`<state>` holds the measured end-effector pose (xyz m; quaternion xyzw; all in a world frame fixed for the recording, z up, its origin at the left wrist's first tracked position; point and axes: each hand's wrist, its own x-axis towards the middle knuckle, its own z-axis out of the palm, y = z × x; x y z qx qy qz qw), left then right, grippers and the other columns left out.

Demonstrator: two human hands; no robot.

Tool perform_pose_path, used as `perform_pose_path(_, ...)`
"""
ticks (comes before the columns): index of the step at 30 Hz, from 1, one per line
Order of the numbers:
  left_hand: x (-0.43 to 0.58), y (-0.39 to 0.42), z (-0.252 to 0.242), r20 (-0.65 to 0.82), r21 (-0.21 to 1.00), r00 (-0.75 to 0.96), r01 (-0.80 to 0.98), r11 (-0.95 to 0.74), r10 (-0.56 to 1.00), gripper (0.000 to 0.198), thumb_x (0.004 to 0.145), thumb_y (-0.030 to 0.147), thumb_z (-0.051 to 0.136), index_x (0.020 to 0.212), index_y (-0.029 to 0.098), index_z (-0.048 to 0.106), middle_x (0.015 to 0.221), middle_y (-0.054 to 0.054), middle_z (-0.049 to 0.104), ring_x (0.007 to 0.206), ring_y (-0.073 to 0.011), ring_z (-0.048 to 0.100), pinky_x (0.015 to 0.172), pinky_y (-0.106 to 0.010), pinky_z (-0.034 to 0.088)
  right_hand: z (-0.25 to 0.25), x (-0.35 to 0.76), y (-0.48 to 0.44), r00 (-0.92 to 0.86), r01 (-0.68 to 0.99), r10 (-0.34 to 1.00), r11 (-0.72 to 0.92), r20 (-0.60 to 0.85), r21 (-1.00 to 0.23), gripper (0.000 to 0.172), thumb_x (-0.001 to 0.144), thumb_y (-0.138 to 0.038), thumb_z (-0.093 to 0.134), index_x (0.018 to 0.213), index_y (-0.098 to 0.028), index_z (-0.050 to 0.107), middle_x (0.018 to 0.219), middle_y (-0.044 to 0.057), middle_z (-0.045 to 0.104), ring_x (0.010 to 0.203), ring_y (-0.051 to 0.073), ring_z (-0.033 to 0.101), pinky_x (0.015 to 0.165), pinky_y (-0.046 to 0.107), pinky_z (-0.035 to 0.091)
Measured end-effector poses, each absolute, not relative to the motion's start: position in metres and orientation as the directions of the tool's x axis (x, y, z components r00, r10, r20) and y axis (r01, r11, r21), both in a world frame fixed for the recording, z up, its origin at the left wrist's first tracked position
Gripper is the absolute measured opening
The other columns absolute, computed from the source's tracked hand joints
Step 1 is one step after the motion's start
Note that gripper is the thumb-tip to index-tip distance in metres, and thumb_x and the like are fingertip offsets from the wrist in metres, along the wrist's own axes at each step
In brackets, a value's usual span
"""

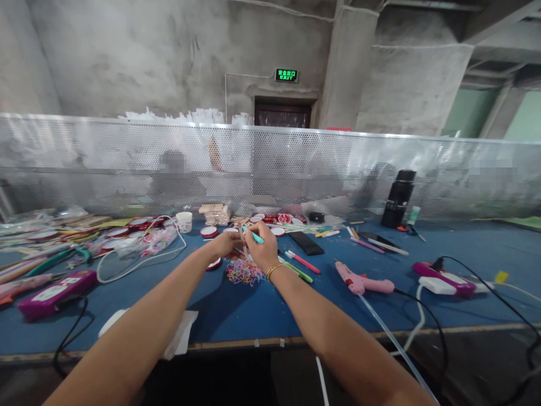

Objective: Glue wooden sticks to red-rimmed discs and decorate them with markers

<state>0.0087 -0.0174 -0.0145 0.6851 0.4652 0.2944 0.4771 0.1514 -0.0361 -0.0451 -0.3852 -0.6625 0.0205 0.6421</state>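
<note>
My right hand (265, 246), with a gold bracelet at the wrist, is closed around a turquoise marker pen (257, 237). Close against it, my left hand (227, 245) pinches a thin, light-brown wooden stick (244, 243), partly hidden by the fingers. Both hands are just above a pile of small multicoloured rubber bands (245, 273) on the blue table (236, 316). A red-rimmed round disc (214, 264) lies under the left hand. To the right of my right hand are a red pen (305, 261) and a green pen (299, 273).
A pink glue gun (363, 282) with its cord lies right, near a purple-and-white power strip (448, 282). Another purple power strip (59, 293) is left. Behind stand a paper cup (184, 221), stacked wooden pieces (214, 215) and a black bottle (398, 200), before a perforated metal screen (291, 163).
</note>
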Motion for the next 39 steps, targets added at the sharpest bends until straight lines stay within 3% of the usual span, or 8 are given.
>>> perform_pose_path(30,0.01,-0.02,-0.013,-0.043,0.933,0.376,0.346,-0.097,0.925,0.038,0.061,0.037,0.078,0.089,0.016,0.066,0.079,-0.008,0.072,0.065,-0.0196,0.069,0.054,-0.022,0.044,-0.047,0.15,-0.035,0.08,0.493,0.53,0.715,0.844,-0.496,0.011,0.086,-0.029,0.05,0.078,-0.021,0.054,0.076,0.001,0.062,0.076,0.016,0.056,0.073,0.027,0.043)
perform_pose_path(35,0.008,-0.013,-0.014,0.015,0.973,0.302,0.216,-0.083,0.953,0.021,0.074,0.038,0.067,0.077,0.017,0.063,0.074,-0.006,0.071,0.065,-0.0158,0.067,0.06,-0.024,0.049,-0.048,0.156,-0.029,0.158,0.547,0.547,0.645,0.822,-0.534,0.012,0.088,-0.032,0.049,0.088,-0.021,0.055,0.081,0.002,0.064,0.079,0.018,0.058,0.075,0.029,0.042)
perform_pose_path(39,0.01,-0.01,-0.015,-0.069,0.991,0.259,0.129,0.036,0.963,0.022,0.073,0.037,0.067,0.073,0.016,0.063,0.069,-0.008,0.07,0.063,-0.0175,0.067,0.061,-0.028,0.052,-0.053,0.156,-0.024,0.05,0.669,0.555,0.599,0.83,-0.44,0.015,0.087,-0.03,0.052,0.097,-0.022,0.058,0.091,0.004,0.066,0.089,0.021,0.058,0.082,0.033,0.04)
